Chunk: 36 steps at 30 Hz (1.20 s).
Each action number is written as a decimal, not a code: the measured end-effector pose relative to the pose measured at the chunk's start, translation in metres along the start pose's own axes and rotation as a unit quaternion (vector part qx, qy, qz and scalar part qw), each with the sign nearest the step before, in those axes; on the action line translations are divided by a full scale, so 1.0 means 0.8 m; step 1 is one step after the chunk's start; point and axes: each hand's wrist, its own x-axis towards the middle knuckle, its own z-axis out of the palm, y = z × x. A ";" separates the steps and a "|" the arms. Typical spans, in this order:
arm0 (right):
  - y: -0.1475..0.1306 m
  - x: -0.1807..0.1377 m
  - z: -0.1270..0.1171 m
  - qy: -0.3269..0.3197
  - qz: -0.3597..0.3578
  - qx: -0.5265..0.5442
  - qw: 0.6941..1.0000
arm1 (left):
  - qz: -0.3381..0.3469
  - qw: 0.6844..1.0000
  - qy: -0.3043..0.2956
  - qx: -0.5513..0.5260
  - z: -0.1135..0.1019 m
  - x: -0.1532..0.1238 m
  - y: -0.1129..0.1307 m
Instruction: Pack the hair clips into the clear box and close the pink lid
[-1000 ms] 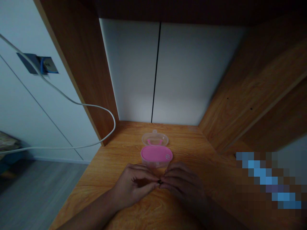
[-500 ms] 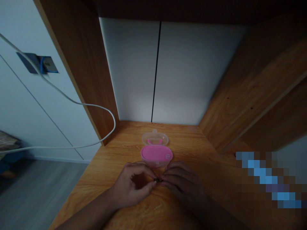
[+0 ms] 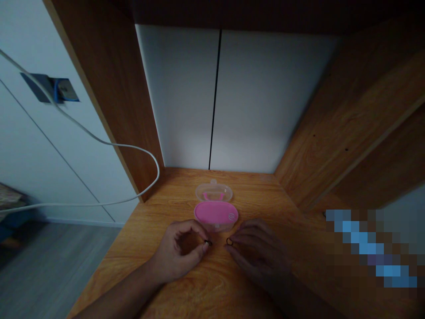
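Between thumb and index finger, my left hand pinches a small dark piece; its exact shape is too small to make out. Across a narrow gap, my right hand holds a small dark ring at its fingertips, the loop facing me. The two pieces are apart, just above the wooden surface. Directly beyond my hands lies an oval case with a pink top and a clear front rim. Its clear lid lies folded back behind it, showing a pink curved strip.
The wooden tabletop ends on the left above a grey floor. A white cable loops in from the left past a wooden side panel. White panels stand behind, wooden boards on the right. A pixelated blue patch covers the lower right.
My hands have moved apart. The small dark bits that were together between my fingertips are now separate, one in each hand. The case has stayed put.
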 end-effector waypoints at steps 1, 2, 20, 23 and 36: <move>0.000 0.000 0.001 -0.012 -0.007 0.009 1.000 | 0.001 1.000 -0.006 0.008 0.001 0.000 0.000; 0.000 0.000 0.002 -0.026 -0.017 0.021 0.999 | 0.002 1.000 -0.012 0.017 0.003 0.000 0.000; 0.002 -0.008 0.009 -0.051 -0.035 -0.011 0.998 | -0.140 0.989 -0.023 -0.050 0.019 0.004 0.005; 0.001 -0.008 0.007 -0.042 -0.032 -0.015 0.999 | -0.175 0.978 -0.039 -0.108 0.021 0.004 0.007; 0.002 -0.009 0.007 -0.051 -0.064 -0.018 0.996 | -0.214 0.963 -0.054 -0.157 0.025 0.007 0.003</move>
